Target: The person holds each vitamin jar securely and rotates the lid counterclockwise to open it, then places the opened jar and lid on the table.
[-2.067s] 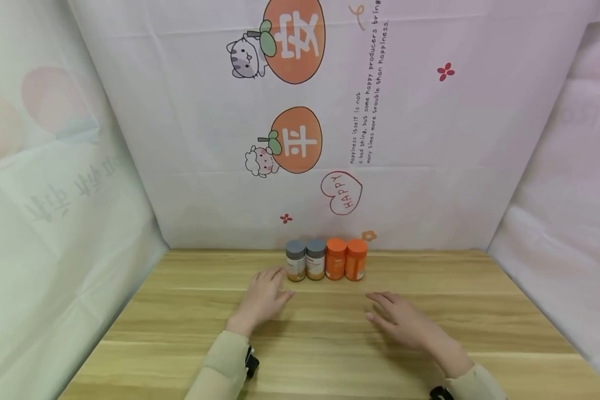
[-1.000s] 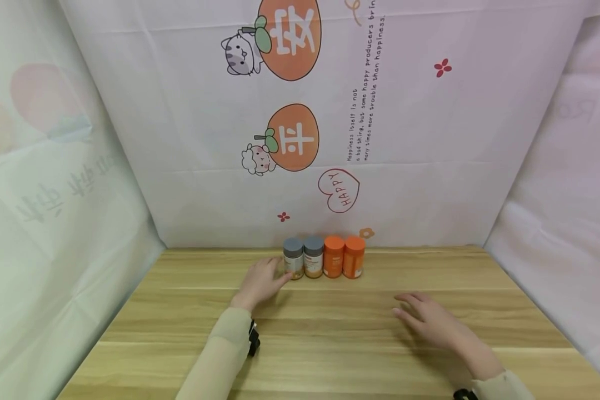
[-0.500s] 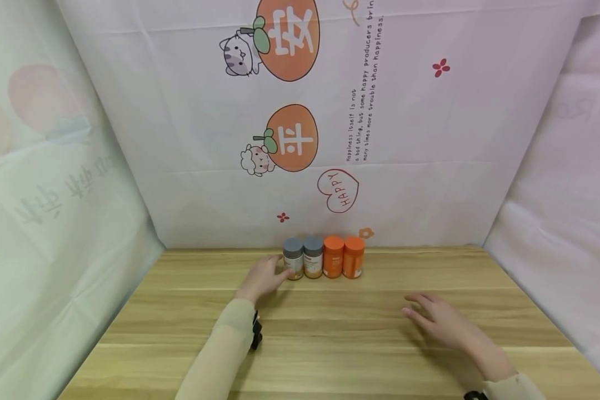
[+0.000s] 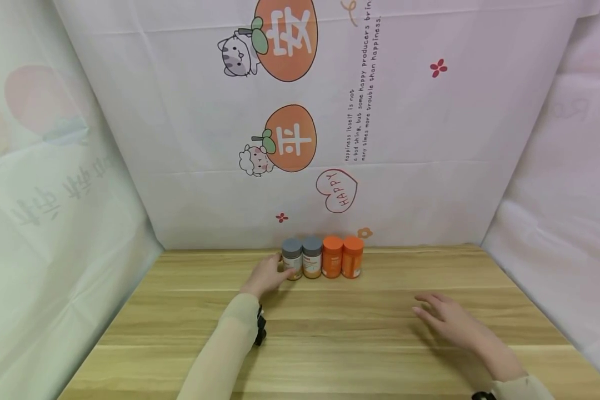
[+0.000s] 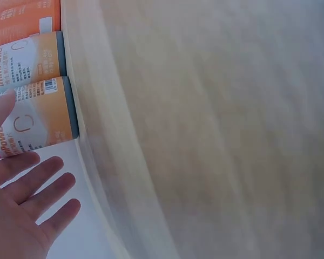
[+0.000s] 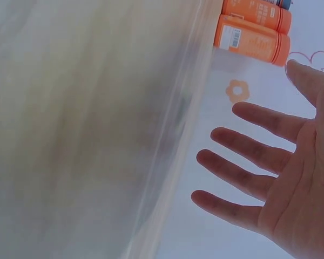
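Observation:
Several small supplement bottles stand side by side in a row at the back of the table in the head view. At the row's left end is a grey-capped bottle (image 4: 292, 259), with a second grey-capped bottle (image 4: 312, 258) beside it. My left hand (image 4: 266, 275) pinches the leftmost one, thumb across its label and index finger along its outer side; the other fingers are spread apart in the left wrist view. To the right stand two orange bottles (image 4: 332, 258). My right hand (image 4: 450, 319) hovers over the table's right part, fingers spread and holding nothing.
The wood-grain table (image 4: 350, 344) stretches in front of the bottles. A white printed cloth (image 4: 405, 183) rises right behind the row, with further cloth walls (image 4: 80, 222) at left and right.
My left hand has come up to the leftmost grey-capped bottle, its thumb moving onto the bottle's front. My right hand has drifted right, away from the row. The bottles stay in place.

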A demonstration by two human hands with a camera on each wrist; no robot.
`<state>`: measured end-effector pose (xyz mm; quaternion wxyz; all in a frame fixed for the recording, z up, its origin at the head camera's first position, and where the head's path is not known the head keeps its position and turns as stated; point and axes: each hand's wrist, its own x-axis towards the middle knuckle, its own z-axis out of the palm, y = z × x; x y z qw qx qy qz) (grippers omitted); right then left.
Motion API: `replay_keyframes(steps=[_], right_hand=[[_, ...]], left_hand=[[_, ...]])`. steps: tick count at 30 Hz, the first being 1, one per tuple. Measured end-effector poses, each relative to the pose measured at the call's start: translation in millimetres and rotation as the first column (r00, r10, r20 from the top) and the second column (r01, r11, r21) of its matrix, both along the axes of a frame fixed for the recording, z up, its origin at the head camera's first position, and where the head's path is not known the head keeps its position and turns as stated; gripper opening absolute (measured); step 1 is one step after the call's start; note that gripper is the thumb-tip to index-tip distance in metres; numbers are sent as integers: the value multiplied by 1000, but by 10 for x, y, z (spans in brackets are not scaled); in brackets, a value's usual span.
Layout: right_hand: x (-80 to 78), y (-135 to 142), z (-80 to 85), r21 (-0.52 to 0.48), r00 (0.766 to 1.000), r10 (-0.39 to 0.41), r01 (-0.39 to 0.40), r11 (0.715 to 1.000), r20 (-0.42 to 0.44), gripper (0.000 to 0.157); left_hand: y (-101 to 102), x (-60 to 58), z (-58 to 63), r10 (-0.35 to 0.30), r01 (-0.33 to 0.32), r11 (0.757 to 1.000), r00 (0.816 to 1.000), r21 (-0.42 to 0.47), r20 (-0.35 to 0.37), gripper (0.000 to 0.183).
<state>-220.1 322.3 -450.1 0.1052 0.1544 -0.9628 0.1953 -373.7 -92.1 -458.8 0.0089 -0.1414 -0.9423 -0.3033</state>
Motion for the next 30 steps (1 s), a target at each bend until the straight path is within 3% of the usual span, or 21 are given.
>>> replay_keyframes(steps=[7, 18, 30], right_hand=[[2, 63, -30, 8, 1000, -13, 13, 1000, 1, 48], [12, 95, -38, 12, 1000, -26, 26, 1000, 11, 48], [4, 98, -25, 12, 998, -33, 32, 999, 46, 50]], left_hand=[[12, -48, -29, -19, 13, 993, 998, 115, 55, 69], [68, -119, -94, -47, 29, 970, 996, 242, 71, 62], [100, -145, -112, -50, 37, 962, 998, 272, 43, 60]])
